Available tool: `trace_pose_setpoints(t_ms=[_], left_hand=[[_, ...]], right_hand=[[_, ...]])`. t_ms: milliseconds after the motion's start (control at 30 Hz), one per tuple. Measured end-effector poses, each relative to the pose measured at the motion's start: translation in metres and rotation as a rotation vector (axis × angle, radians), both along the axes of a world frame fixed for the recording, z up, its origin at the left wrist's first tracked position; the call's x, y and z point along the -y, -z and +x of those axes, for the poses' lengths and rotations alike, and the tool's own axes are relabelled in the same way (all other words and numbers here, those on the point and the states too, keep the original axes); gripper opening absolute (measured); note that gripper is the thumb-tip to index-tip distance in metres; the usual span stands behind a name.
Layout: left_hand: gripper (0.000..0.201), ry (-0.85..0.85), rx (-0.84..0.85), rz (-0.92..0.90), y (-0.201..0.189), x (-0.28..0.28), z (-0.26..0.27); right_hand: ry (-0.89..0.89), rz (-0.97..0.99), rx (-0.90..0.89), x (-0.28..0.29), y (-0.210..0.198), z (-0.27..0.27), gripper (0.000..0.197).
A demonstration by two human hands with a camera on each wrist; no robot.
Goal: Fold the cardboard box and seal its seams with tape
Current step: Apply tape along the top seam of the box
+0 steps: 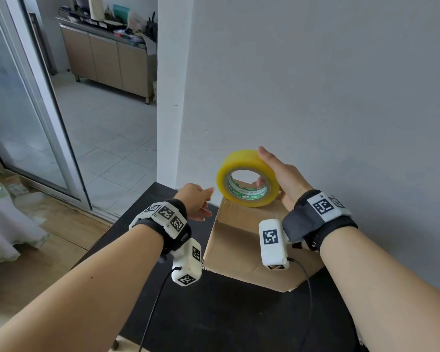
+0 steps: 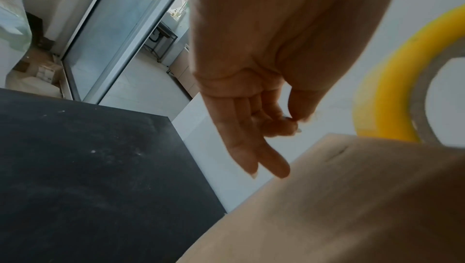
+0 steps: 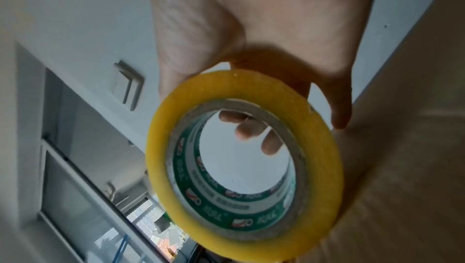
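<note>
A brown cardboard box [image 1: 239,250] stands on the black table [image 1: 214,313] against the grey wall, its top flaps folded down. My right hand [image 1: 269,163] holds a yellow roll of tape [image 1: 229,163] upright just above the box's far edge. The thumb lies over the rim and the fingers [image 3: 251,128] hook through the core. My left hand [image 1: 203,201] hovers just left of the roll, apart from it. Its thumb and forefinger tips [image 2: 289,122] come close together and nothing shows between them. The other fingers are straight. The left wrist view shows the roll [image 2: 377,88] above the box [image 2: 352,207].
The table's left edge [image 2: 176,138] drops to a wooden floor, with a sliding glass door [image 1: 36,123] beyond. A tiled room with cabinets [image 1: 112,59] lies behind it. The wall [image 1: 315,97] rises right behind the box. Cables hang from both wrist cameras.
</note>
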State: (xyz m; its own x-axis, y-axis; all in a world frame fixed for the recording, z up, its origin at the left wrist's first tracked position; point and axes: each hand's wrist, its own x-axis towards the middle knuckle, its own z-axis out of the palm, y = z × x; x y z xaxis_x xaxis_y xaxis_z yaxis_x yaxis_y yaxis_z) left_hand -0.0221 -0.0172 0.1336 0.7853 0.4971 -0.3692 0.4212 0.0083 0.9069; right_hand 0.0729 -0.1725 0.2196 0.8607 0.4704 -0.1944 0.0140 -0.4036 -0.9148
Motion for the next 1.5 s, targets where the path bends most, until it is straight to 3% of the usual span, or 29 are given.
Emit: trace_pose_setpoints(t_ms=[233,433,633,867,1133,1233,1300,1367,1500], left_hand=[[0.032,0.086,-0.069,0.189,0.01,0.011,0.002],[0.032,0.114,-0.078,0.212,0.008,0.014,0.004],[0.033,0.145,-0.113,0.171,0.008,0.015,0.0],[0.032,0.18,-0.129,0.153,0.006,0.024,0.0],[0.016,0.341,-0.282,0.546,0.0,0.042,0.004],[0.049,0.315,-0.367,0.635,0.004,0.036,0.003],[0.059,0.289,-0.314,0.683,0.006,0.03,0.004],[0.054,0.254,-0.164,0.603,0.002,0.029,0.006],[0.044,0.214,0.064,0.092,-0.013,0.03,0.01]], right_hand=[[0.002,0.047,0.198,-0.007,-0.019,-0.005,0.04],[0.109,0.042,0.26,-0.009,-0.018,-0.003,0.056],[0.179,0.027,0.193,0.0,-0.011,0.001,0.041],[0.208,0.006,0.126,0.01,-0.001,0.007,0.047],[0.202,0.01,0.136,0.01,0.001,0.007,0.046],[0.206,0.006,0.136,0.011,0.002,0.008,0.047],[0.206,0.004,0.136,0.011,0.003,0.009,0.049],[0.199,0.006,0.134,0.01,0.003,0.009,0.049],[0.184,0.011,0.13,0.009,0.005,0.009,0.05]])
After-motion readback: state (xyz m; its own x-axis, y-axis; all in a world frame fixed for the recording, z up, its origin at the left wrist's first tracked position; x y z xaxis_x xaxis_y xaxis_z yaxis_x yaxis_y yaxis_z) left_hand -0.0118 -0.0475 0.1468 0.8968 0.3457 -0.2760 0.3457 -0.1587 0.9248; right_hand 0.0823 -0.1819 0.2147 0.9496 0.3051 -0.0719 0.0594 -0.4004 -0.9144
